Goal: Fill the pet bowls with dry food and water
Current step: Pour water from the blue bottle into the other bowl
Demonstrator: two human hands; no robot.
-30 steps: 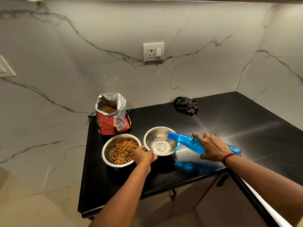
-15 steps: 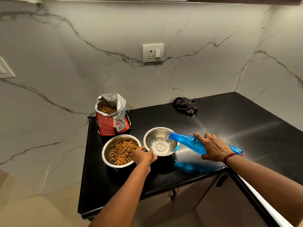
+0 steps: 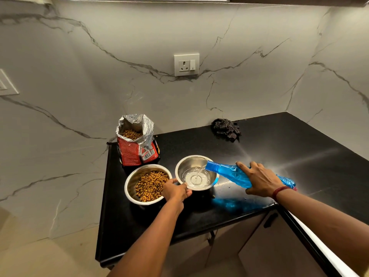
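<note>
My right hand (image 3: 261,181) grips the blue bottle (image 3: 229,173), tipped over the water bowl (image 3: 196,172) beside the kibble-filled bowl (image 3: 148,183). My left hand (image 3: 175,191) pinches the water bowl's rim — I should pour slowly, neck low, so nothing splashes out.

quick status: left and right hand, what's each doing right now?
Left hand: closed, gripping the rim of the water bowl.
Right hand: closed around the tilted blue bottle, pouring into that bowl.
</note>
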